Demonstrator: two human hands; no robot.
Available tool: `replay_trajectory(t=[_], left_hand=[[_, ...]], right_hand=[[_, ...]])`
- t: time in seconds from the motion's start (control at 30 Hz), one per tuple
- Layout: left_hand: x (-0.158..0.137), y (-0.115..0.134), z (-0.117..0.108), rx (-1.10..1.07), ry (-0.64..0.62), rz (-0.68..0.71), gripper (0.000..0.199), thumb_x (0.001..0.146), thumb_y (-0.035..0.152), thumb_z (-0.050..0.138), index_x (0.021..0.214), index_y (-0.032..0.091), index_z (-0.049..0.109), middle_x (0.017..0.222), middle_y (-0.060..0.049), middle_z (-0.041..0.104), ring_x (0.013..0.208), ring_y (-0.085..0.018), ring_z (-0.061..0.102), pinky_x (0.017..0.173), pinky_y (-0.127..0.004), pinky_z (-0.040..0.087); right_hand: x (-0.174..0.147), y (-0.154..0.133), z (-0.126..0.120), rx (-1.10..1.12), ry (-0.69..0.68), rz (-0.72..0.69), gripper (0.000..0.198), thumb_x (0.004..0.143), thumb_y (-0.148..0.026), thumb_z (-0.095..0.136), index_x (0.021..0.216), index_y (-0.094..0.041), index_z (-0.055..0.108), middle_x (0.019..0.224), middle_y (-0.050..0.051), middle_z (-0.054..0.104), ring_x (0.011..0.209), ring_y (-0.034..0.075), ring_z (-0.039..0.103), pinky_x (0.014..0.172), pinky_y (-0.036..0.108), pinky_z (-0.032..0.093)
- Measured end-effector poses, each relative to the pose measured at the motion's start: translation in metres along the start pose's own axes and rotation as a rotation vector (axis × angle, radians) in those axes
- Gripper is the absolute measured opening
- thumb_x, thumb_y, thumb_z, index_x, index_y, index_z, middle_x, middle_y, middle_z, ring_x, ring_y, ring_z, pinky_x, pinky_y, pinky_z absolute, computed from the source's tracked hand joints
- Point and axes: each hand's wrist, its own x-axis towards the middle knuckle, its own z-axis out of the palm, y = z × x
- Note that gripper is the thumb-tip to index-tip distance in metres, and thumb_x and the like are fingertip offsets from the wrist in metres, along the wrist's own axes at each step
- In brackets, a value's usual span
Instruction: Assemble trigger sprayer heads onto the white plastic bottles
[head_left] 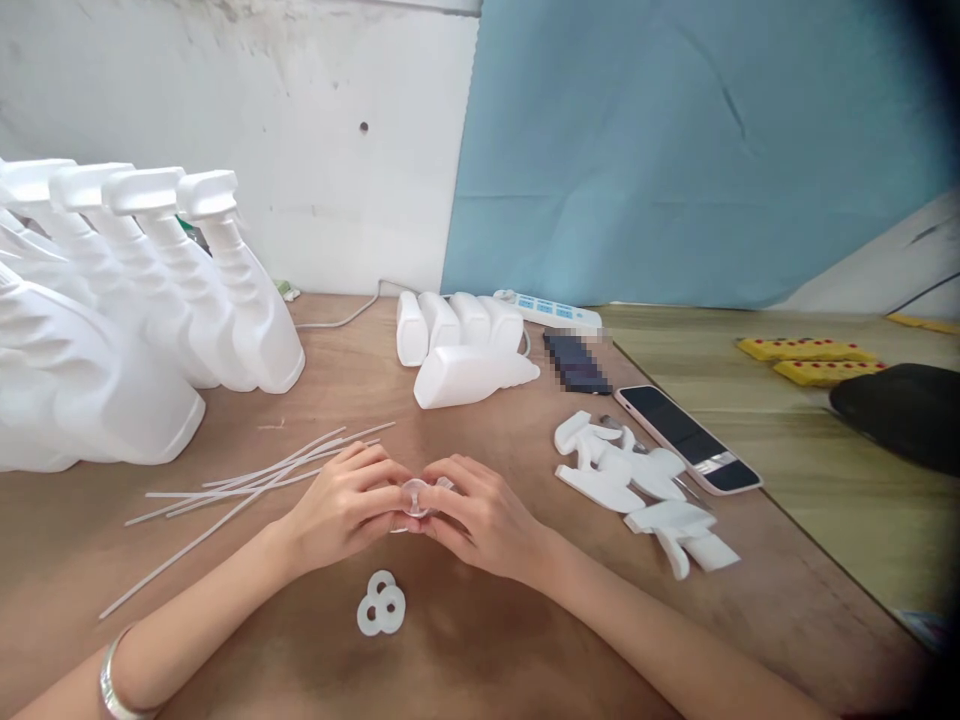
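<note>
Over the middle of the table, my left hand and my right hand meet with fingers closed around a small, clear, round plastic piece. My fingers cover much of it, so its full shape is hidden. Just below my hands lie three white ring washers, overlapping one another. Several thin white plastic tubes are spread beside and partly behind my left hand. To the right of my right hand is a loose pile of white trigger sprayer parts.
Tall white spray bottles stand in rows at the left. Several white bottles lie at the back, before a power strip. Two phones, one dark and one pink-edged, lie near the table's right edge.
</note>
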Motion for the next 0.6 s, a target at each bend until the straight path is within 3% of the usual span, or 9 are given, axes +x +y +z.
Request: replay_trajectory(t=[0.27,0.5,0.6], left_hand=[[0.0006,0.0009,0.0003,0.059,-0.040,-0.010,0.015,0.084,0.032,0.053,0.088,0.018,0.055,0.090,-0.005,0.064,0.074,-0.015,0.053,0.067,-0.030,0.035],[-0.0020,0.0007,0.0017,0.100,0.023,0.022,0.016,0.082,0.024,0.056,0.095,0.016,0.051,0.094,-0.007,0.064,0.079,-0.017,0.055,0.069,-0.029,0.041],[-0.0002,0.0040,0.0016,0.093,0.021,0.006,0.013,0.084,0.019,0.052,0.096,0.014,0.051,0.093,-0.008,0.063,0.078,-0.016,0.054,0.070,-0.028,0.043]], right_hand=[[-0.0028,0.0016,0.0044,0.035,0.073,-0.008,0.005,0.085,-0.020,0.049,0.089,-0.018,0.050,0.086,0.007,0.060,0.075,0.016,0.055,0.065,0.027,0.047],[0.0020,0.0013,0.0024,-0.238,0.067,-0.080,0.015,0.086,-0.021,0.049,0.097,-0.012,0.053,0.078,0.009,0.061,0.067,0.018,0.053,0.059,0.028,0.047],[0.0034,-0.0008,0.0029,-0.257,0.092,-0.079,0.016,0.086,-0.023,0.050,0.096,-0.011,0.054,0.077,0.009,0.062,0.064,0.017,0.052,0.057,0.028,0.046]])
